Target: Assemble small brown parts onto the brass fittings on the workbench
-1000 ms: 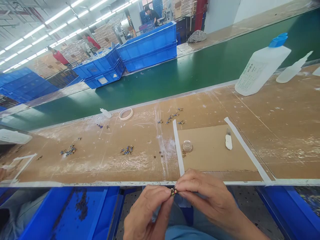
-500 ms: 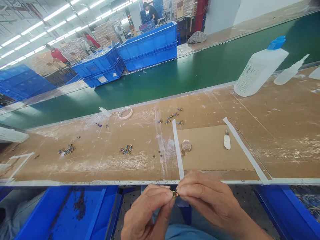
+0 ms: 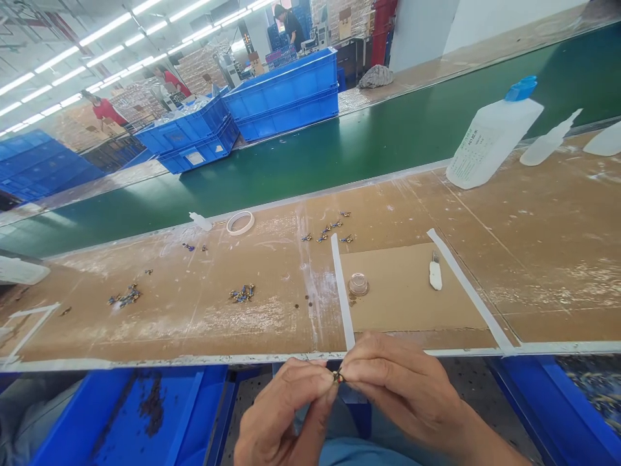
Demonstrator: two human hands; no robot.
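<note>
Just off the table's front edge, my left hand (image 3: 291, 408) and my right hand (image 3: 405, 385) meet fingertip to fingertip. Both pinch one tiny dark piece (image 3: 338, 377) with bits of red and yellow; the fingers cover most of it, so I cannot tell its exact kind. Beyond the hands lies a cardboard sheet (image 3: 412, 304) bordered by white tape strips. On it are a small round clear dish (image 3: 358, 284) and a white-handled blade tool (image 3: 435, 273). Small blue-and-gold parts (image 3: 242, 293) sit in a pile on the left, and several similar parts (image 3: 334, 226) lie behind the sheet.
A large white bottle with a blue cap (image 3: 492, 139) and a squeeze bottle (image 3: 550, 140) stand at the right. A tape roll (image 3: 240, 223) lies near the green belt (image 3: 291, 158). Blue crates (image 3: 286, 97) stand behind it; blue bins (image 3: 179, 408) are below the table. People work far back.
The view has shifted slightly, so the table items sit a little further left. Both hands keep their pinch on the tiny piece, which appears slightly turned.
</note>
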